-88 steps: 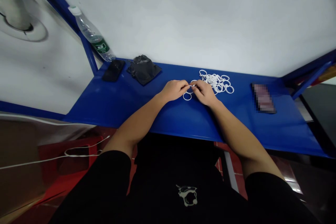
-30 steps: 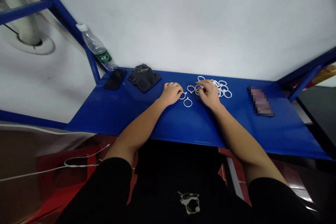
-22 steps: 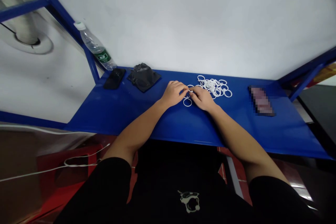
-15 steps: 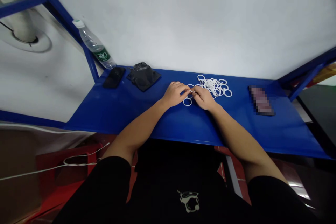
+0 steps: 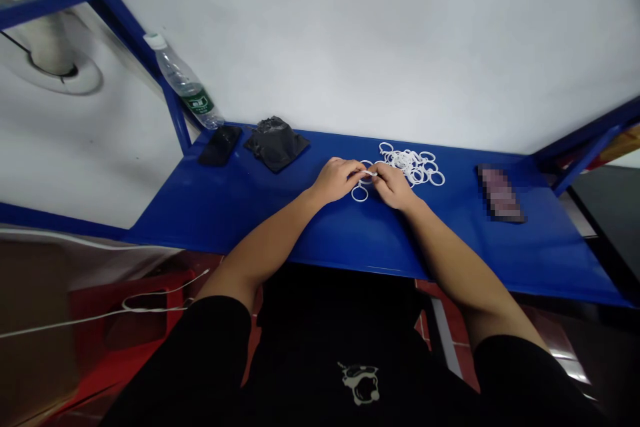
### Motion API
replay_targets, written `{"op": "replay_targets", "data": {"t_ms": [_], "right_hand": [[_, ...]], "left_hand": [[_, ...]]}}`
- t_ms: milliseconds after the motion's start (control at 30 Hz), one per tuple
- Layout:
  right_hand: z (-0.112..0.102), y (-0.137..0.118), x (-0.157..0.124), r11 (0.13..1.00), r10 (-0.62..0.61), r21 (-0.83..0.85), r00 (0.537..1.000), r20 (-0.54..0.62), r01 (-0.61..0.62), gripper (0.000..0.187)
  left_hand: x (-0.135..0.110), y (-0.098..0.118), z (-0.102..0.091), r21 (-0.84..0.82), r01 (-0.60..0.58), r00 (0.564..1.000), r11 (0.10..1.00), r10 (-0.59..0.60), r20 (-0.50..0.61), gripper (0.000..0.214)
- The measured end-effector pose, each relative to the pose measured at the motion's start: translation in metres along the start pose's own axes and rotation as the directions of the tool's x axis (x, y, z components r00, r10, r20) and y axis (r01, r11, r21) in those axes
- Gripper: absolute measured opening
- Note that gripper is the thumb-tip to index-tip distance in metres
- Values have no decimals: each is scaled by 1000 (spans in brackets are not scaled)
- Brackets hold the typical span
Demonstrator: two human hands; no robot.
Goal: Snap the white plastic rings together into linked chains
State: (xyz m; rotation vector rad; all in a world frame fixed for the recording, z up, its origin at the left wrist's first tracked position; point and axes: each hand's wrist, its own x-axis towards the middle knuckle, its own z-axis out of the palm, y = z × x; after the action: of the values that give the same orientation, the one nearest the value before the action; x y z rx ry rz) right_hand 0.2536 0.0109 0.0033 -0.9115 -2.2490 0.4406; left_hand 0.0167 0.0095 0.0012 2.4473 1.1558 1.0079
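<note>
My left hand point(image 5: 339, 179) and my right hand point(image 5: 393, 185) meet over the blue table point(image 5: 260, 213), fingers curled. Between their fingertips they pinch a small white ring point(image 5: 369, 174). One loose white ring point(image 5: 359, 194) lies on the table just below the pinched one. A pile of several white rings point(image 5: 413, 166) sits just right of my right hand.
A black crumpled bag point(image 5: 275, 141) and a black phone point(image 5: 219, 144) lie at the table's back left. A plastic water bottle point(image 5: 186, 83) leans against the blue frame post. A blurred flat object point(image 5: 500, 192) lies to the right. A red stool point(image 5: 125, 320) stands below left.
One second ago my hands were apart, the right reaching into the ring pile. They have since come together and pinch a ring between them.
</note>
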Motion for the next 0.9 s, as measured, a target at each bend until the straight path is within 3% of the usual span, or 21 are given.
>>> {"op": "replay_targets", "data": {"t_ms": [433,600,733,900], "right_hand": [[-1,6,0,1000,-13,-5,999,-32,13,28],[-4,11,-2,987,20,-152,984,-175,-47,40],[-7,15,1,970,45,-220,968,-248,-101,48],[-6,14,2,974,84,-187,968,-235,-130,46]], "left_hand": [[-3,1,7,-8,6,998,1000,-5,67,13],[0,-1,2,-3,130,990,991,-130,56,39],[0,-1,-1,109,191,965,976,-207,163,27],[-2,4,-3,162,146,943,976,-187,274,13]]}}
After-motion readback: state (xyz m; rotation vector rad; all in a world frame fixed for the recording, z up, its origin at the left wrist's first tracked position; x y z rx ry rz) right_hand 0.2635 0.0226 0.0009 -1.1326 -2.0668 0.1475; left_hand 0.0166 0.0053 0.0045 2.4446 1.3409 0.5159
